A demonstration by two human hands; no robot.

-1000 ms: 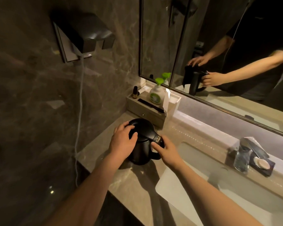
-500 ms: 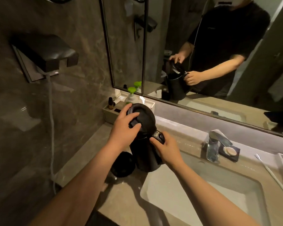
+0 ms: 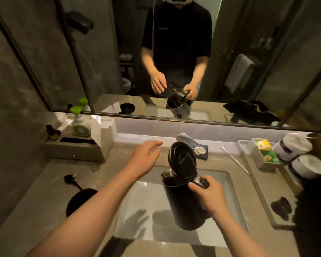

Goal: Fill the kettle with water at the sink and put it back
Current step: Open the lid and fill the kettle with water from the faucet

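Observation:
My right hand [image 3: 209, 195] grips the handle of the black kettle [image 3: 182, 203] and holds it in the air over the white sink basin [image 3: 146, 199]. The kettle's lid [image 3: 182, 160] stands flipped open, and the dark inside shows. My left hand [image 3: 145, 158] hovers open to the left of the lid, holding nothing. The chrome faucet [image 3: 186, 139] sits behind the lid, partly hidden by it. The round black kettle base [image 3: 78, 201] lies on the counter at the left, with its plug [image 3: 69, 178] beside it.
A tray [image 3: 76, 148] with a green-pump soap bottle [image 3: 80, 123] stands at the back left. A toothbrush [image 3: 233, 160], a box of tea bags [image 3: 265, 153] and rolled white towels [image 3: 300, 156] are at the right. A mirror spans the wall behind.
The kettle has been lifted off its base and carried right, over the sink. Its lid is now fully open, and my left hand has come off the lid.

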